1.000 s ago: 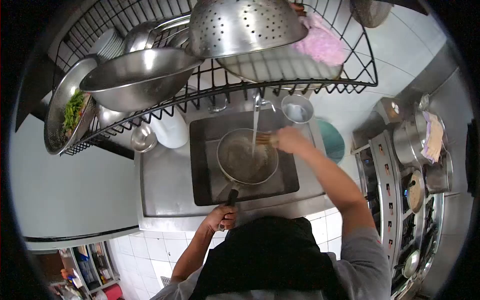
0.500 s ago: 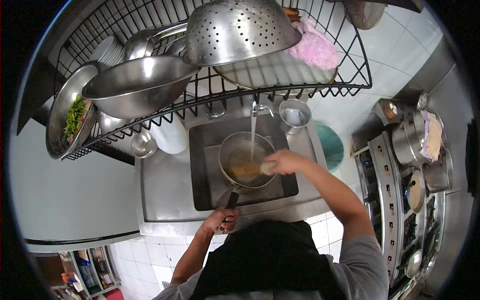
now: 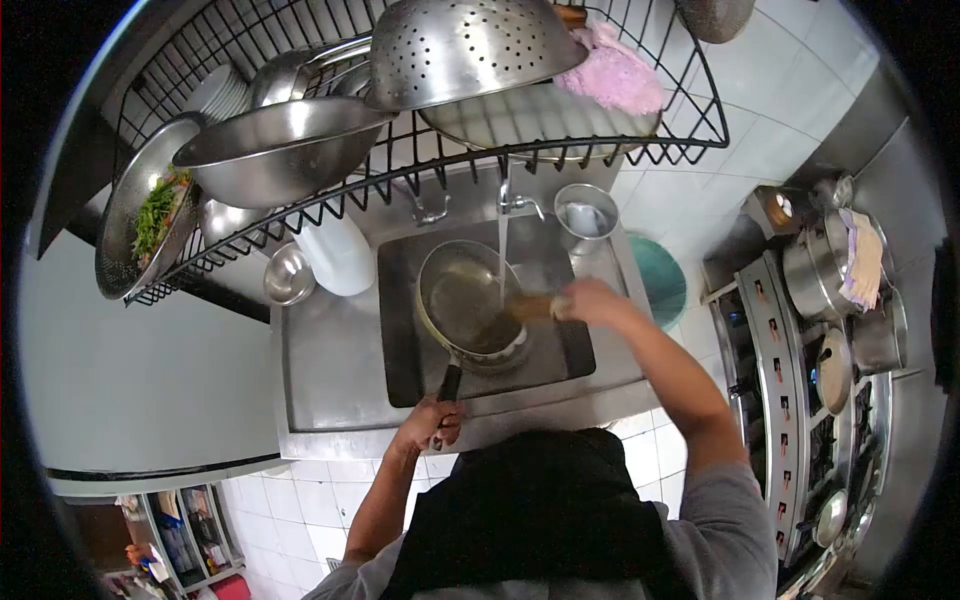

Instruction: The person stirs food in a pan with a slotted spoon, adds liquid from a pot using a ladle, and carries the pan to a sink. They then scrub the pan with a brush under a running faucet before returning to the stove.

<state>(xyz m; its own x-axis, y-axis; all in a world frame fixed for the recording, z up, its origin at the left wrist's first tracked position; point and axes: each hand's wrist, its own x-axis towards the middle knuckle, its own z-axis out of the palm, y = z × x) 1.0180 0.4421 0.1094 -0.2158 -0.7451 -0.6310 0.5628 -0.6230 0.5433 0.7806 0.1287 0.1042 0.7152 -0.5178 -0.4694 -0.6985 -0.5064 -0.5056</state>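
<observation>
My left hand is closed around the black handle of a frying pan, which I hold tilted over the sink. In my right hand is a brown brush, smeared by motion, at the pan's right rim. Water runs from the tap in a thin stream at the pan's right side. Some brownish water seems to lie in the pan.
Above the sink hangs a black wire rack holding a steel colander, bowls and a pink cloth. A small pot and a white jug flank the sink. A stove stands at right.
The pan has shifted left and tilted more. My right hand has moved slightly right and up with the brush, from inside the pan to its right rim.
</observation>
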